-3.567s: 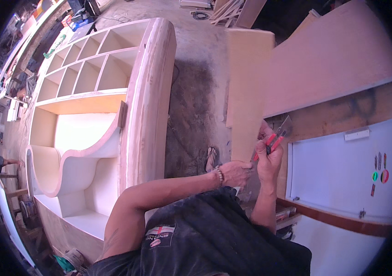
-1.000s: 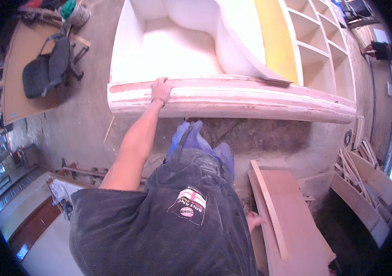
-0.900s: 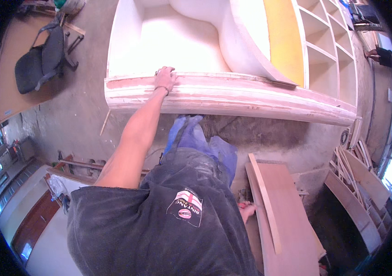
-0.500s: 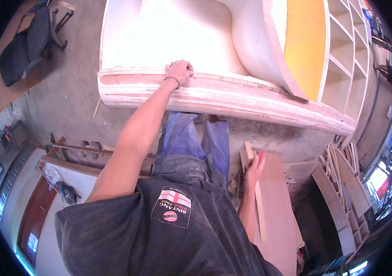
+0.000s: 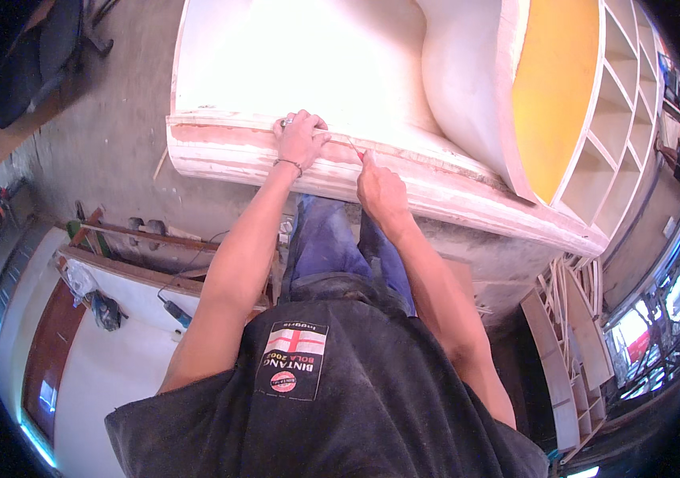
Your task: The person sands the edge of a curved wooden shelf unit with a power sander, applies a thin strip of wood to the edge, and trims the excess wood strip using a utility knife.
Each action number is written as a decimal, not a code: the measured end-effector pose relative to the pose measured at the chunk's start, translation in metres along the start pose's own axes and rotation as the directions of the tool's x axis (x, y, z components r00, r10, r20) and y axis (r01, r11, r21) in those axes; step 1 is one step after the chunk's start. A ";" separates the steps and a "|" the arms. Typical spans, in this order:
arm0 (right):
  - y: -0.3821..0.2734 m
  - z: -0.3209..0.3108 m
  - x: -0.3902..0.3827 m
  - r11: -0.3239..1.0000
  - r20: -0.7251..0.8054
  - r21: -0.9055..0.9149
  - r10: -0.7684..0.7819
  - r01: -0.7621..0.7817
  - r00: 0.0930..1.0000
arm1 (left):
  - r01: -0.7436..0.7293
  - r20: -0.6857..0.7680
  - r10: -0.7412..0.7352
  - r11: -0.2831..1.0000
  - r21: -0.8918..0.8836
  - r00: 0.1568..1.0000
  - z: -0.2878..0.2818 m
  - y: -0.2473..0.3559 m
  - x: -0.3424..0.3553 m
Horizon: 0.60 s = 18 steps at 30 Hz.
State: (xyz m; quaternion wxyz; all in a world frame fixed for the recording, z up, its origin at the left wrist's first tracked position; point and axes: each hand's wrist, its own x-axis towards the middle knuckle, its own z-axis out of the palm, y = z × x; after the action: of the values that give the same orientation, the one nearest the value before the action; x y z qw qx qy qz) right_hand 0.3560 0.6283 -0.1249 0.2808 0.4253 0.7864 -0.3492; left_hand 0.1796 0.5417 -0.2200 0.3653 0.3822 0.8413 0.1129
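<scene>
A large white furniture piece with a curved front edge faced in reddish wood and white filler (image 5: 260, 151) lies before me. My left hand (image 5: 300, 142) is closed over the thin strip (image 5: 220, 122) on its upper rim, fingers bent over the far side and thumb nearer me. Just right of it, my right hand (image 5: 382, 191) is wrapped round a thin red-handled tool (image 5: 359, 154). The tool's narrow tip points up and left at the rim, close to the left hand. Most of its handle is hidden in the fist, so its exact kind cannot be told.
The piece has a yellow panel (image 5: 559, 88) and open shelf compartments (image 5: 615, 135) at right. A black chair (image 5: 37, 68) stands far left. Behind me at left are a white board (image 5: 129, 350) and a corded power tool (image 5: 172, 311). Wood strips (image 5: 575, 299) lean at lower right.
My right hand has come up from the planks at lower right to the rim, carrying the red-handled tool. My left hand stays at the rim, its fingers now more spread over it.
</scene>
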 end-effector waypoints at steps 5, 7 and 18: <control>-0.009 0.002 0.022 0.999 0.035 -0.039 -0.003 0.005 0.999 | -0.023 -0.021 0.022 0.997 -0.076 1.000 0.005 0.004 0.002; -0.012 0.001 0.026 0.996 0.117 -0.090 0.022 -0.011 0.993 | -0.019 -0.027 0.017 0.996 -0.090 1.000 0.008 0.001 0.003; -0.014 -0.011 0.037 0.983 0.173 -0.177 -0.013 0.044 0.985 | 0.037 -0.383 -0.168 0.944 -0.327 0.908 0.013 0.020 -0.019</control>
State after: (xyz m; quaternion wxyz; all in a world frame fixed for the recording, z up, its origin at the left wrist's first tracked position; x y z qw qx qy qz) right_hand 0.3245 0.6490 -0.1408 0.3795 0.3554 0.7937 -0.3158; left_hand 0.2086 0.5408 -0.2101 0.2442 0.2423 0.8892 0.3017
